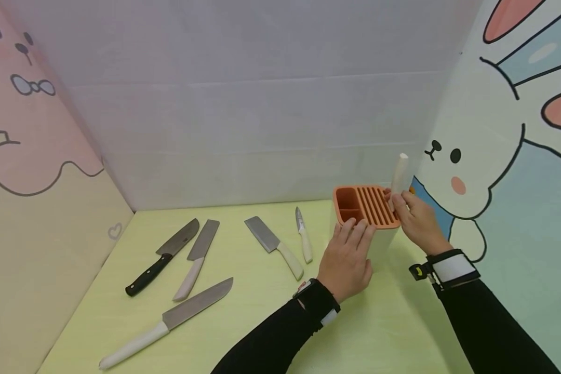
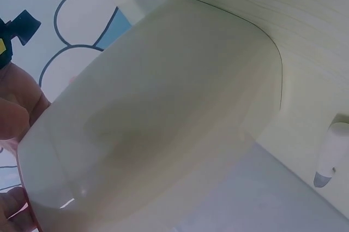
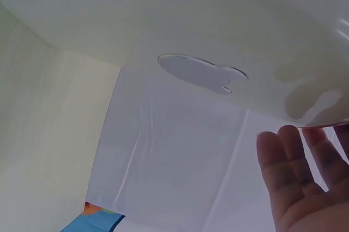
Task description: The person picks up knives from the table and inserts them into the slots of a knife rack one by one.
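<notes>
A pale knife holder with an orange slotted top (image 1: 377, 206) stands at the right of the table. My right hand (image 1: 418, 221) is at its right rim, thumb and fingers around the lower part of a knife's upright white handle (image 1: 400, 169); its blade is hidden. My left hand (image 1: 346, 259) rests its fingers on the holder's front rim, by the open compartments. In the left wrist view the holder's smooth wall (image 2: 152, 95) fills the middle. The right wrist view shows my right hand's fingers (image 3: 283, 161) at the holder's edge and an oblong opening (image 3: 202, 72) in its wall.
Left of the holder lie a small paring knife (image 1: 304, 236), a cleaver with a cream handle (image 1: 290, 259), another pale-handled knife (image 1: 189, 280), a black-handled knife (image 1: 149, 275) and a large white-handled knife (image 1: 135, 345). A pale wall (image 1: 262, 114) stands behind, with cartoon-printed panels at both sides.
</notes>
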### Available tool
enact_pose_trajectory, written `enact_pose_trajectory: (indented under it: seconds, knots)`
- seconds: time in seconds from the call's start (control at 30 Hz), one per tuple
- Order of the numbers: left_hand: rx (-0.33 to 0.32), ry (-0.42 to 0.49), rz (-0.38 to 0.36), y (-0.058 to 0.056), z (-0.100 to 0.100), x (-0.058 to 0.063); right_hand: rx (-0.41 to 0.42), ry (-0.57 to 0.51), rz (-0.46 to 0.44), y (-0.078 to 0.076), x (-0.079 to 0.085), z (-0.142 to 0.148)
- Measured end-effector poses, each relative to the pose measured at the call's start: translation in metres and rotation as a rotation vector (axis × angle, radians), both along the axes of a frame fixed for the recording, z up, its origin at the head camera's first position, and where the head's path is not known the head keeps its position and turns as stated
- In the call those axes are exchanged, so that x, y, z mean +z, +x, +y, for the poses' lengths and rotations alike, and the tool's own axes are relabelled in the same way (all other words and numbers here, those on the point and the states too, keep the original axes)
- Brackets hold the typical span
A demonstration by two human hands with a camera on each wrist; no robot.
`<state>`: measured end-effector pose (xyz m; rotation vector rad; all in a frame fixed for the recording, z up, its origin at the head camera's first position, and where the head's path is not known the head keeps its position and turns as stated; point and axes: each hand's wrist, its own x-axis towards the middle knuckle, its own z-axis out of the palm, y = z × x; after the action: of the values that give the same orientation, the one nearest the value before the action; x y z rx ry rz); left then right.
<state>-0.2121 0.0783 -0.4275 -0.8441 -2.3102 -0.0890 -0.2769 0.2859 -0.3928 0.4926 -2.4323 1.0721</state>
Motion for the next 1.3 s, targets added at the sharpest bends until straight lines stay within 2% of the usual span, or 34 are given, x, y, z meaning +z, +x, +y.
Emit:
enact_pose_trajectory:
  seconds: [0.17, 0.4, 0.53, 0.77, 0.93, 1.03, 1.2, 1.3]
  knots:
    - [-0.002, 0.002, -0.005, 0.001, 0.002, 0.000, 0.004, -0.037, -0.086, 0.002, -0.003, 0.002]
    - [0.007, -0.006, 0.015, -0.001, 0.002, -0.001, 0.109, -0.122, -0.234, 0.007, -0.002, 0.001]
    - [0.009, -0.014, 0.015, -0.001, 0.003, -0.002, 0.120, -0.166, -0.286, 0.015, -0.003, -0.001]
    - [-0.017, 0.005, -0.024, -0.001, 0.003, -0.006, 0.141, -0.254, -0.233, 0.029, -0.013, -0.018]
    - [-0.067, 0.044, -0.074, -0.002, -0.002, -0.004, 0.067, -0.393, -0.224, 0.035, -0.026, -0.033]
    - [-0.103, 0.031, -0.088, -0.002, -0.007, -0.001, 0.034, -0.453, -0.219, 0.035, -0.037, -0.038]
    - [-0.128, -0.027, -0.098, -0.004, -0.019, 0.001, 0.015, -0.520, -0.164, 0.032, -0.050, -0.045]
    - [-0.146, 0.033, -0.122, -0.002, -0.032, -0.002, 0.009, -0.533, -0.149, 0.031, -0.052, -0.047]
